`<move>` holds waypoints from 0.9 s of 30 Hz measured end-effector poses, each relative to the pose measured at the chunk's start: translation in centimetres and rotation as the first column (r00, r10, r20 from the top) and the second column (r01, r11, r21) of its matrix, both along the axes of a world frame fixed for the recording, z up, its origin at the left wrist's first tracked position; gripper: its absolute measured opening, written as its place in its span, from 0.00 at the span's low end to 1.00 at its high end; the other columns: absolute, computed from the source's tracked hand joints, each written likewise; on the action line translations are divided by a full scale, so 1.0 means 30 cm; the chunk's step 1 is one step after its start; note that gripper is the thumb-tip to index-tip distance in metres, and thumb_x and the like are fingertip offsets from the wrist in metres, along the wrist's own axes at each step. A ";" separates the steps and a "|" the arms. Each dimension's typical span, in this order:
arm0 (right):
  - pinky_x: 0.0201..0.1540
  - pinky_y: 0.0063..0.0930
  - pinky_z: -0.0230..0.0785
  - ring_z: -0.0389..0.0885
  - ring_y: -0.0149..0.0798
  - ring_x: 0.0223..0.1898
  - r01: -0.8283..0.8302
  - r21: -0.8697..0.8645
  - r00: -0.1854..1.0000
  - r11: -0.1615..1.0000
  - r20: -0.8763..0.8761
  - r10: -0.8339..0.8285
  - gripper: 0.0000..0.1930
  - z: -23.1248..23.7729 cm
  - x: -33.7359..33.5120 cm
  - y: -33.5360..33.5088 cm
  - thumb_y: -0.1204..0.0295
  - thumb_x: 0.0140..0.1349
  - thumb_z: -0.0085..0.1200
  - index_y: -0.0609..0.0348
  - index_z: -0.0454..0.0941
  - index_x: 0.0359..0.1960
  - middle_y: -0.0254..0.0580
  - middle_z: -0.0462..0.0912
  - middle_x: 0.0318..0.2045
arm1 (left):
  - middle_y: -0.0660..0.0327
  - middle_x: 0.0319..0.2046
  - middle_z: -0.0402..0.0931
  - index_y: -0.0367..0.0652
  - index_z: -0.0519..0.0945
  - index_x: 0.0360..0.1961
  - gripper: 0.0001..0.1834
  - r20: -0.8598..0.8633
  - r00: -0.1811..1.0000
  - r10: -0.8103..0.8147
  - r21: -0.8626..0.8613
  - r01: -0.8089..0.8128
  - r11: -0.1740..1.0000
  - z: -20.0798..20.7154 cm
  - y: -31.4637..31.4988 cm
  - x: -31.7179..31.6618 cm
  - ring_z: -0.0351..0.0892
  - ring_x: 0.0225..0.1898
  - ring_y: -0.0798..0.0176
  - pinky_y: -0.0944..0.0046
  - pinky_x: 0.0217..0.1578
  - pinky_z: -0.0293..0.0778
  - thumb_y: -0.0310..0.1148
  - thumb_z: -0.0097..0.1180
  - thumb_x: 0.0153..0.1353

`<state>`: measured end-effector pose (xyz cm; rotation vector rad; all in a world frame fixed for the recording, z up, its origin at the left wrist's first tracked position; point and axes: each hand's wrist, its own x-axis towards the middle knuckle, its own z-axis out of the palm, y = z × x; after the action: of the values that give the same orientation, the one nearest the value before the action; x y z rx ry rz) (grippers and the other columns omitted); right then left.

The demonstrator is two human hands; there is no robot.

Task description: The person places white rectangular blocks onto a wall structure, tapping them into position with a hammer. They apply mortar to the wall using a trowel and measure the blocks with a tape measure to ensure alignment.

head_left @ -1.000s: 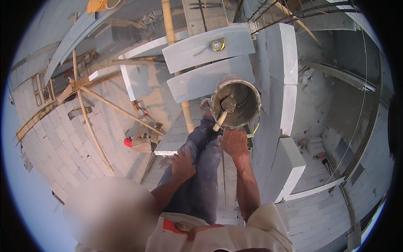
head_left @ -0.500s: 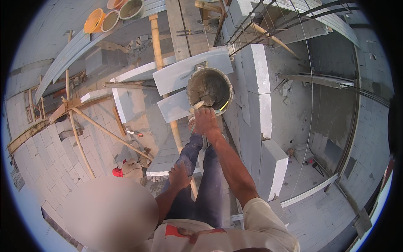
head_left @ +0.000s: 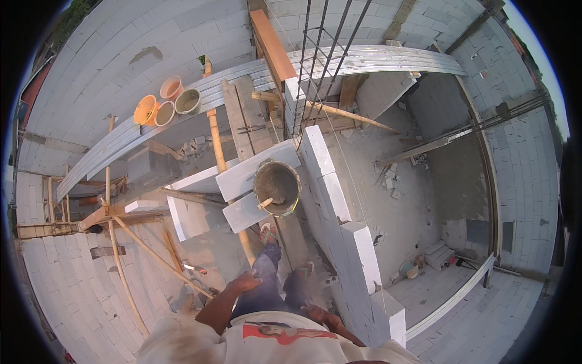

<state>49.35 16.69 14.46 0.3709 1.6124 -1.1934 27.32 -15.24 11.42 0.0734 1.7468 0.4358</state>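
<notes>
My left hand [head_left: 245,281] rests on my left thigh with nothing in it, its fingers lying over the trouser leg. Beside my right thigh is my right hand [head_left: 321,316], empty, its fingers apart. Beyond my feet a round dark bucket [head_left: 297,176] stands by pale grey blocks, with wet grey mortar [head_left: 280,185] inside. A trowel's light wooden handle [head_left: 265,203] sticks out over the bucket's near rim; its blade is hard to make out in the mortar. Two flat pale blocks [head_left: 245,212] lie just left of the bucket. Neither hand touches the bucket or trowel.
A pale block wall [head_left: 345,209] runs along my right side, with upright rebar [head_left: 324,54] at its far end. Wooden planks [head_left: 239,118] and a bamboo pole [head_left: 216,142] lie ahead. Several buckets [head_left: 145,110] stand far left. The floor drops lower on both sides.
My right hand has left the bucket's near rim and drawn back to my right thigh. My left hand stays on my left leg. The view has tilted up, showing more far wall.
</notes>
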 end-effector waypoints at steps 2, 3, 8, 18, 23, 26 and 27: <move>0.81 0.41 0.44 0.48 0.43 0.82 0.255 -0.171 0.964 0.952 0.125 -0.236 0.38 0.052 0.213 0.061 0.42 0.75 0.47 0.54 0.63 0.78 0.55 0.58 0.79 | 0.35 0.72 0.65 0.31 0.61 0.76 0.47 -0.025 0.999 -0.047 0.040 0.047 0.998 0.114 0.073 -0.058 0.65 0.74 0.40 0.53 0.73 0.61 0.55 0.56 0.67; 0.78 0.40 0.49 0.57 0.44 0.78 0.304 -0.165 0.950 0.938 0.126 -0.285 0.38 0.155 0.189 0.115 0.42 0.73 0.50 0.52 0.66 0.76 0.53 0.65 0.75 | 0.35 0.71 0.66 0.30 0.61 0.76 0.46 -0.038 0.999 -0.023 0.036 0.024 0.999 0.153 0.070 -0.058 0.66 0.74 0.40 0.53 0.73 0.61 0.54 0.56 0.68; 0.50 0.36 0.80 0.89 0.42 0.39 0.783 -0.027 0.613 0.621 -0.126 -0.780 0.22 0.464 0.348 0.211 0.55 0.66 0.64 0.57 0.86 0.54 0.46 0.92 0.43 | 0.37 0.68 0.71 0.25 0.61 0.74 0.42 -0.061 0.996 -0.061 0.079 0.066 0.995 0.251 0.197 -0.072 0.72 0.70 0.45 0.55 0.69 0.65 0.48 0.55 0.70; 0.32 0.42 0.68 0.78 0.45 0.26 0.735 0.592 0.538 -0.330 -0.806 -0.248 0.17 0.720 1.024 0.118 0.56 0.57 0.74 0.54 0.83 0.26 0.39 0.81 0.21 | 0.37 0.68 0.71 0.24 0.66 0.71 0.38 -0.210 0.952 -0.221 0.109 0.248 0.963 0.252 0.238 -0.085 0.71 0.70 0.46 0.55 0.71 0.63 0.42 0.58 0.70; 0.56 0.49 0.74 0.81 0.55 0.52 0.333 0.721 0.755 -0.608 -0.590 -0.287 0.26 0.784 1.477 0.360 0.73 0.56 0.65 0.54 0.79 0.59 0.49 0.83 0.48 | 0.38 0.64 0.76 0.23 0.70 0.68 0.36 -0.307 0.905 -0.294 0.081 0.333 0.940 0.329 0.256 -0.064 0.76 0.66 0.46 0.55 0.69 0.67 0.41 0.59 0.68; 0.62 0.52 0.73 0.78 0.65 0.59 0.433 0.824 0.736 -0.365 -0.557 -0.385 0.33 0.655 1.801 0.461 0.85 0.55 0.49 0.57 0.75 0.66 0.62 0.78 0.58 | 0.37 0.61 0.79 0.24 0.71 0.68 0.37 -0.305 0.914 -0.266 0.120 0.314 0.942 0.303 0.242 -0.097 0.79 0.63 0.45 0.56 0.65 0.70 0.42 0.61 0.65; 0.64 0.52 0.71 0.76 0.65 0.62 0.435 0.862 0.796 -0.259 -0.503 -0.337 0.33 0.631 1.835 0.471 0.86 0.56 0.46 0.56 0.74 0.68 0.62 0.77 0.61 | 0.36 0.58 0.80 0.26 0.72 0.67 0.36 -0.361 0.893 -0.270 0.108 0.327 0.939 0.325 0.238 -0.104 0.81 0.62 0.45 0.56 0.62 0.73 0.42 0.60 0.63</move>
<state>104.41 30.82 33.38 2.0789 2.2897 0.0474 24.21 -8.09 21.17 0.5633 1.9938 0.3534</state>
